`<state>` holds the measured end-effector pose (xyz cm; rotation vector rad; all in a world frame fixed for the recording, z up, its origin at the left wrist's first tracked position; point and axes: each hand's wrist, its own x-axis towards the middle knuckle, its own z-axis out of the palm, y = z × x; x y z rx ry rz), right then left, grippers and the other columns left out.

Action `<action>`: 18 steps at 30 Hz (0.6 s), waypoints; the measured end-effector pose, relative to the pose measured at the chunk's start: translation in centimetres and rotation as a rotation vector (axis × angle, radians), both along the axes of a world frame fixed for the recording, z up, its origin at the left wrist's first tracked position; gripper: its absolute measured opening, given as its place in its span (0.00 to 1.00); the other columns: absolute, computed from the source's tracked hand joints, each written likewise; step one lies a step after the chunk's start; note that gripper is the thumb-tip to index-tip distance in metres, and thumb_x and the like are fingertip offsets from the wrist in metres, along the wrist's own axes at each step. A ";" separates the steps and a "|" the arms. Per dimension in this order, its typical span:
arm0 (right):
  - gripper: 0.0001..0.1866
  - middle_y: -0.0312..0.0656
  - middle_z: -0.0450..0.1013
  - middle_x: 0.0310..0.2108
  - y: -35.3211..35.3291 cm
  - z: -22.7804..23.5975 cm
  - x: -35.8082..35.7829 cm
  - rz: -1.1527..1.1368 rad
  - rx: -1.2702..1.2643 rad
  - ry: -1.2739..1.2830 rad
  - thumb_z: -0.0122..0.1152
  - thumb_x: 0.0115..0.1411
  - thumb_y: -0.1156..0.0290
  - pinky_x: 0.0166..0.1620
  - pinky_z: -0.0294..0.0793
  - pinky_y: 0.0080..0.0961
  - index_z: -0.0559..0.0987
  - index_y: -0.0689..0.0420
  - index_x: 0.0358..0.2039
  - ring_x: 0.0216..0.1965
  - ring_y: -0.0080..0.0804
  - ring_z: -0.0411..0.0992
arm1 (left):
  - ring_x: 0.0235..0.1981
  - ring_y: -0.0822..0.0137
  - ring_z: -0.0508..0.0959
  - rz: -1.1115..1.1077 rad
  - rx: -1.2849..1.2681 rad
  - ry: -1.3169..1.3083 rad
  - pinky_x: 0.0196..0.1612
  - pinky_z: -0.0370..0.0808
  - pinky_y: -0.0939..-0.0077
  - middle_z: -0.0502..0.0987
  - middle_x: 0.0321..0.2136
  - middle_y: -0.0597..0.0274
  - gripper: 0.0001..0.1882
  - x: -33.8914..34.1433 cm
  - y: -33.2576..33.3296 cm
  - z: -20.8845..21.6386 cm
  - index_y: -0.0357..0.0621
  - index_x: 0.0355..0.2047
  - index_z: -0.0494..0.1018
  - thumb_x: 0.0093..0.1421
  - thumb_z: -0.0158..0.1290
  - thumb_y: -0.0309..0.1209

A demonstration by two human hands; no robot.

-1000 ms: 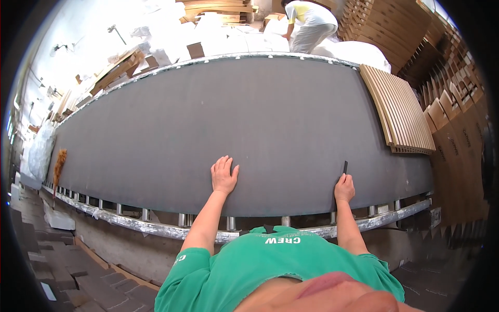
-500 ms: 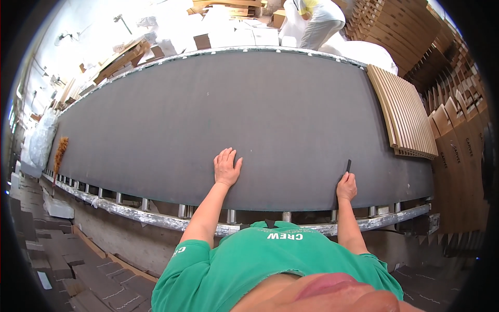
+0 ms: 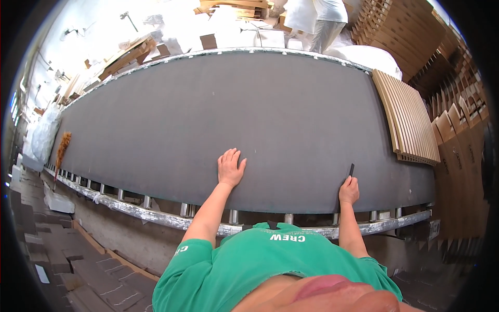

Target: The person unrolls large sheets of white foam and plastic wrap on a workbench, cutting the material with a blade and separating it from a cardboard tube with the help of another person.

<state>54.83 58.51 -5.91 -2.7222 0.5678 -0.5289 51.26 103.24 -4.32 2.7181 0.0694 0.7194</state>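
A long, dark grey flat surface (image 3: 171,119) stretches across in front of me on a roller frame. My left hand (image 3: 230,167) lies palm down on it, near its front edge, fingers stretched out and nothing held. Further right, my right hand (image 3: 349,191) is closed round a slim black tool (image 3: 352,169). The tool points away from me, its lower part hidden in the fist; its exact kind is not clear. Beyond that hand, a stack of light brown slatted panels (image 3: 406,117) rests at the surface's right end.
Metal rollers (image 3: 147,202) show along the worn front rail (image 3: 171,219). A brown-bristled brush (image 3: 63,148) stands at the left end beside a plastic-wrapped bundle (image 3: 42,136). Cardboard stacks (image 3: 397,34) fill the far right. Across the far edge is another person (image 3: 328,26) by white packing material.
The view has shifted slightly, while both hands keep their places on the surface. Across the far edge, the other person has straightened and moved, with a white sheet-like thing beside them.
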 end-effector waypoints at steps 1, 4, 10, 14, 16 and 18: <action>0.15 0.45 0.73 0.29 0.1 0.1 0.1 -0.004 -0.003 0.003 0.43 0.64 0.55 0.32 0.69 0.48 0.68 0.54 0.30 0.32 0.53 0.71 | 0.55 0.60 0.66 0.003 0.001 -0.005 0.57 0.60 0.61 0.70 0.50 0.59 0.19 0.1 0.0 0.0 0.43 0.45 0.72 0.56 0.54 0.40; 0.16 0.45 0.73 0.28 0.4 0.4 0.1 -0.012 0.002 -0.018 0.43 0.64 0.55 0.31 0.69 0.48 0.68 0.54 0.30 0.32 0.53 0.71 | 0.55 0.60 0.66 0.001 -0.001 -0.019 0.57 0.59 0.61 0.70 0.49 0.59 0.19 0.0 0.0 -0.3 0.43 0.45 0.72 0.56 0.54 0.40; 0.16 0.45 0.73 0.30 0.0 0.1 0.2 0.004 0.003 -0.012 0.43 0.64 0.54 0.32 0.69 0.49 0.68 0.53 0.31 0.31 0.53 0.71 | 0.55 0.60 0.66 0.012 -0.004 -0.013 0.57 0.59 0.61 0.70 0.50 0.59 0.20 0.2 0.0 -0.3 0.44 0.45 0.72 0.56 0.54 0.41; 0.16 0.45 0.73 0.30 0.3 0.1 -0.1 0.018 0.016 -0.023 0.44 0.64 0.54 0.32 0.69 0.49 0.68 0.53 0.31 0.31 0.53 0.71 | 0.55 0.60 0.66 0.022 0.032 -0.004 0.57 0.59 0.61 0.71 0.50 0.58 0.20 0.1 0.2 -0.6 0.43 0.46 0.72 0.56 0.53 0.41; 0.16 0.45 0.74 0.30 0.2 0.1 0.0 0.017 0.023 -0.032 0.43 0.64 0.54 0.32 0.69 0.49 0.68 0.53 0.31 0.31 0.53 0.72 | 0.55 0.59 0.66 0.019 0.046 -0.015 0.57 0.58 0.61 0.70 0.50 0.57 0.20 0.0 -0.1 -0.4 0.43 0.46 0.71 0.56 0.53 0.41; 0.16 0.45 0.73 0.30 0.2 -0.1 -0.1 0.009 0.025 -0.029 0.43 0.64 0.54 0.31 0.69 0.49 0.68 0.53 0.31 0.31 0.54 0.72 | 0.56 0.58 0.65 0.033 0.030 0.136 0.57 0.58 0.59 0.70 0.50 0.55 0.21 -1.2 -0.8 -0.1 0.44 0.45 0.71 0.55 0.54 0.42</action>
